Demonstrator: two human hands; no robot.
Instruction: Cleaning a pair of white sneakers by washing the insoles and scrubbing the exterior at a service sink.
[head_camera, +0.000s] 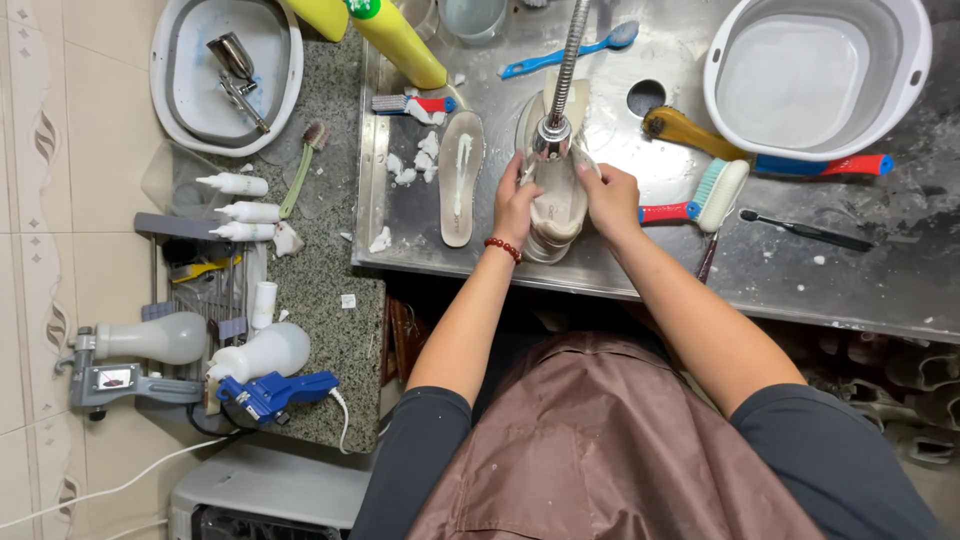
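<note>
While the flexible metal faucet head (552, 135) hangs right over it, the pale shoe (555, 195) sits in the middle of the steel sink counter (800, 270), gripped on its sides by the left hand (515, 205) and right hand (610, 198). Its insole (461, 175) already lies out to the left, streaked with white foam, among foam clumps. Brushing seems done, since the red-handled brush (705, 198) rests on the right; rinsing is probably under way, though no water shows clearly.

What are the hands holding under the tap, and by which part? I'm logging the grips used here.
Both hands hold a pale shoe by its sides: the left hand on one flank, the right hand on the other, under the metal spray head.
</note>
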